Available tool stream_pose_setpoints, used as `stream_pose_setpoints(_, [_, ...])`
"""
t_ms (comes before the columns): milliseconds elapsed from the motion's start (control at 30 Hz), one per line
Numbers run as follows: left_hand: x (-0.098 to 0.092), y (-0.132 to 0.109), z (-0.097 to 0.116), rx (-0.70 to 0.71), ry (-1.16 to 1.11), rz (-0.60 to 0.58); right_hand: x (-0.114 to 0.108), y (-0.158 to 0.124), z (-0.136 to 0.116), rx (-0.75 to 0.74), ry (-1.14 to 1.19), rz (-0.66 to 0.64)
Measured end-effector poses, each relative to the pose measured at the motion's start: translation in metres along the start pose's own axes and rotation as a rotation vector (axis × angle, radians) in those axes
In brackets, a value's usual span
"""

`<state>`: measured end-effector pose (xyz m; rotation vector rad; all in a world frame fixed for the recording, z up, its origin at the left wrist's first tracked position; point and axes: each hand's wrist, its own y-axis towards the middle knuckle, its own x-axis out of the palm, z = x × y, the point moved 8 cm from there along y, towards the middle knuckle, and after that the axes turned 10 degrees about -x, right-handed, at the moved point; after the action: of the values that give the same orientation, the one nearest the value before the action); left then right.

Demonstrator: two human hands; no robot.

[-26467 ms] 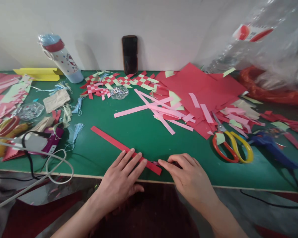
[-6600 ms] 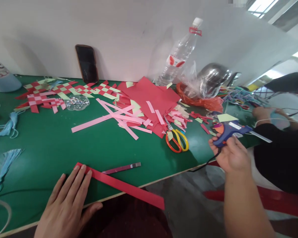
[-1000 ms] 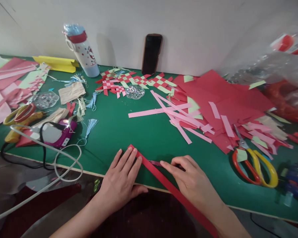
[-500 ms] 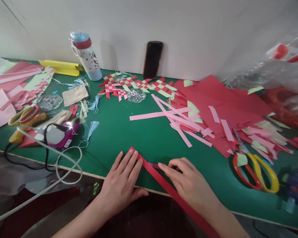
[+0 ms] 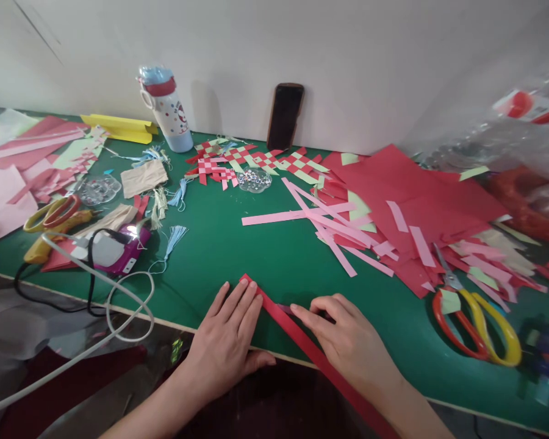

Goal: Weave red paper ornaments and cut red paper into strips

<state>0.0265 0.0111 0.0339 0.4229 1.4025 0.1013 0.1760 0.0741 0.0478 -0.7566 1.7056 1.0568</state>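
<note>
A long folded red paper strip [image 5: 297, 334] runs slantwise from the green tabletop over its front edge toward me. My left hand [image 5: 226, 332] lies flat with its fingers stretched out, the fingertips pressing on the strip's far end. Curled round a slim, dark purple tool [image 5: 284, 309], my right hand [image 5: 348, 332] rests just to the right of the strip. The tool's tip touches or nearly touches the strip's right edge. Most of the tool is hidden in the fingers, so its exact kind does not show.
Pink paper strips [image 5: 343, 228] and red sheets [image 5: 421, 207] spread over the right side, with scissors [image 5: 478, 326] nearby. Woven paper pieces [image 5: 265, 160], a bead dish [image 5: 255, 180], a phone [image 5: 285, 117] and a bottle [image 5: 167, 110] stand behind. A glue gun [image 5: 50, 241] and white cable [image 5: 132, 296] lie left.
The whole view has shifted slightly, with the table's things now a little lower and further right in the picture. Both hands and the red strip keep almost the same pose.
</note>
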Motion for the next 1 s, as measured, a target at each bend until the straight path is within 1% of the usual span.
stream_pose_setpoints(133, [0.0017, -0.0009, -0.0005, 0.002, 0.000, -0.015, -0.0006, -0.0009, 0.0002, 0.014, -0.016, 0.005])
stream_pose_setpoints(300, [-0.0007, 0.0009, -0.0002, 0.005, 0.004, 0.001, -0.0019, 0.0025, -0.0013, -0.005, -0.008, -0.009])
stream_pose_setpoints(500, [0.0009, 0.0011, -0.0005, 0.003, 0.020, -0.019, -0.0019, 0.0005, 0.0029, 0.004, 0.000, -0.002])
stream_pose_setpoints(600, [0.0011, 0.0002, -0.0002, 0.002, 0.012, -0.011, -0.0021, -0.0003, 0.0040, 0.002, 0.000, -0.002])
stream_pose_setpoints(700, [0.0001, -0.0002, 0.0000, -0.002, 0.004, 0.002, -0.0018, 0.0010, 0.0029, -0.002, 0.004, -0.010])
stream_pose_setpoints(1000, [0.0008, 0.0007, -0.0003, -0.002, 0.021, -0.018, -0.0031, 0.0043, -0.0001, -0.001, 0.006, 0.009])
